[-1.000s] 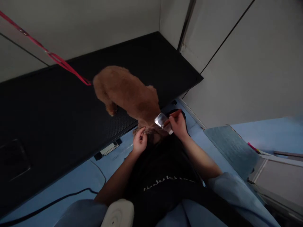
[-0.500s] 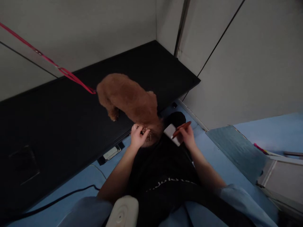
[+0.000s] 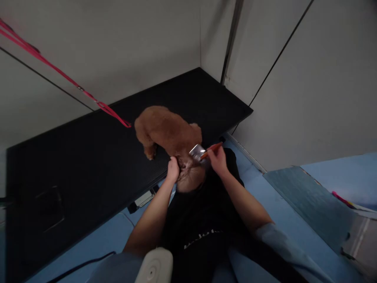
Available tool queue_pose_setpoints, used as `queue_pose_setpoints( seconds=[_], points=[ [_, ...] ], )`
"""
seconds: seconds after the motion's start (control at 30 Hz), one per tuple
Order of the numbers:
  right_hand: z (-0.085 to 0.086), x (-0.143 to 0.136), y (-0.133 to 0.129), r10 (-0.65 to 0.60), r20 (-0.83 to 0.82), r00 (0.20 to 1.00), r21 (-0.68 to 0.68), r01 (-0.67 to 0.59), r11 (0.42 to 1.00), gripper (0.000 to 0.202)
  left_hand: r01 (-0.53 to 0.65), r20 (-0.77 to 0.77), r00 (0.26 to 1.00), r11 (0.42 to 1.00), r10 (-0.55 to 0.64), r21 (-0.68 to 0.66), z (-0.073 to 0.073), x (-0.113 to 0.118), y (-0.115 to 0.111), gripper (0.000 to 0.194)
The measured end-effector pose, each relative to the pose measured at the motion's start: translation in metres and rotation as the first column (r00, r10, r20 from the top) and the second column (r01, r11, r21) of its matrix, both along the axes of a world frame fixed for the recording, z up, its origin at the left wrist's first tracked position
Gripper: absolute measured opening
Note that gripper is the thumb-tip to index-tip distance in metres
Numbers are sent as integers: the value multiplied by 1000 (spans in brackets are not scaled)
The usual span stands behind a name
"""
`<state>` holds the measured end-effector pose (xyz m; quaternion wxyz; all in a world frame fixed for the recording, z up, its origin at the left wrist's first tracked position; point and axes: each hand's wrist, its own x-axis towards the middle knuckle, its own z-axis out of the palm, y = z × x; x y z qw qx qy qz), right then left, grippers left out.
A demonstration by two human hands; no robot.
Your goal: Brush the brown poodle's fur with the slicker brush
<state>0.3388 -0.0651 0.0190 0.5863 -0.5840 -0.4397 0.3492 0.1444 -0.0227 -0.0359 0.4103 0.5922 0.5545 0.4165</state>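
A brown, curly-coated dog [image 3: 167, 125] stands at the near edge of a black grooming table [image 3: 97, 169]. The end of its body closest to me reaches over my black-clad lap, where the fur looks parted and paler. Against the left side of that end is my left hand [image 3: 173, 169], closed on the dog, its fingertips partly hidden by fur. My right hand [image 3: 217, 160] grips the orange-brown handle of a slicker brush [image 3: 198, 151]. The brush's pale, shiny rectangular head is at the dog's fur, slightly blurred; whether it touches I cannot tell.
A red leash [image 3: 112, 112] slants down from the upper left to beside the dog. Grey walls [image 3: 147, 47] stand behind the table. Blue floor [image 3: 256, 192] shows below, with a dark cable [image 3: 82, 265] at lower left. At right lies a grey-blue panel [image 3: 309, 200].
My right hand has brought the brush left onto the dog's near end. My left hand has shifted to its side, and paler fur now shows. The whole view has moved slightly.
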Motion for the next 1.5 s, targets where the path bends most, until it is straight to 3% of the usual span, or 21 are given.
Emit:
queue_pose_setpoints(
  seconds=[0.07, 0.1, 0.17, 0.23, 0.3, 0.37, 0.43, 0.5, 0.6, 0.67, 0.73, 0.8, 0.93, 0.97, 1.03, 1.1, 1.13, 1.23, 1.33, 1.4, 1.5],
  points=[
    [3, 9, 4, -276, 8, 961, 66, 275, 959, 20, 42, 7, 999, 999, -42, -2, 1, -1, -5, 39],
    [5, 11, 2, -340, 19, 940, 105, 336, 936, 20, 71, 20, 997, 997, -71, 9, 1, -1, -6, 37],
    [6, 7, -6, -263, 49, 964, 133, 255, 958, 18, 78, 57, 995, 997, -78, 4, 0, 0, -8, 39],
    [4, -2, -15, 12, 62, 998, 62, -16, 998, 18, 27, 134, 991, 998, -19, -59, -1, 3, -8, 43],
    [0, -8, -19, 129, 29, 991, -20, -128, 992, 19, -20, 221, 974, 989, 52, -143, -3, 5, -6, 42],
    [-4, -10, -17, -70, 6, 998, -26, 70, 997, 20, -52, 295, 950, 981, 107, -187, -3, 8, -6, 41],
    [-5, -11, -15, -292, -17, 956, 41, 293, 955, 20, -91, 351, 923, 976, 158, -199, -3, 10, -6, 43],
    [-7, -15, -17, -243, -67, 968, 82, 248, 965, 20, -114, 413, 887, 964, 207, -238, -2, 13, -8, 45],
    [-11, -15, -24, 25, -163, 986, 8, -24, 1000, 21, -99, 515, 817, 943, 259, -318, 0, 15, -10, 48],
    [-12, -7, -26, -64, -175, 982, -21, 61, 998, 22, -94, 565, 777, 939, 277, -332, 1, 16, -10, 48],
    [-9, 0, -28, -294, -153, 944, 46, 304, 952, 21, -104, 584, 758, 937, 292, -334, 3, 15, -9, 48],
    [-6, -3, -31, -333, -140, 932, 123, 350, 929, 20, -84, 581, 764, 936, 281, -342, 5, 14, -7, 48],
    [-12, -19, -41, 10, -165, 986, 7, -9, 1000, 19, 21, 514, 841, 939, 169, -343, 5, 13, 0, 46],
    [-17, -16, -43, -11, -174, 985, -38, 4, 999, 20, 23, 484, 863, 946, 145, -324, 4, 12, 2, 46],
    [-24, 3, -50, -211, -134, 968, -87, 200, 976, 23, -12, 418, 900, 965, 124, -262, 3, 8, 4, 46],
    [-26, 28, -61, -374, -8, 928, -93, 371, 924, 26, -21, 322, 942, 976, 92, -215, 3, 3, 3, 46],
    [-24, 37, -67, -388, 72, 919, -96, 393, 914, 26, 10, 266, 963, 979, 46, -203, 4, 1, 3, 45],
    [-12, 37, -82, -131, 293, 947, -120, 173, 978, 24, 199, 118, 977, 966, -181, -166, 10, -5, 1, 41],
    [-4, 1, -77, 192, 497, 846, 6, -225, 974, 21, 357, 67, 934, 925, -351, -133, 18, -8, 5, 34],
    [-2, -23, -71, 330, 656, 679, 48, -473, 880, 17, 406, 72, 914, 902, -400, -149, 20, -9, 11, 35],
    [-1, -38, -72, 506, 800, 323, -122, -739, 663, 14, 405, 59, 914, 896, -402, -181, 16, -11, 17, 41]
  ],
)
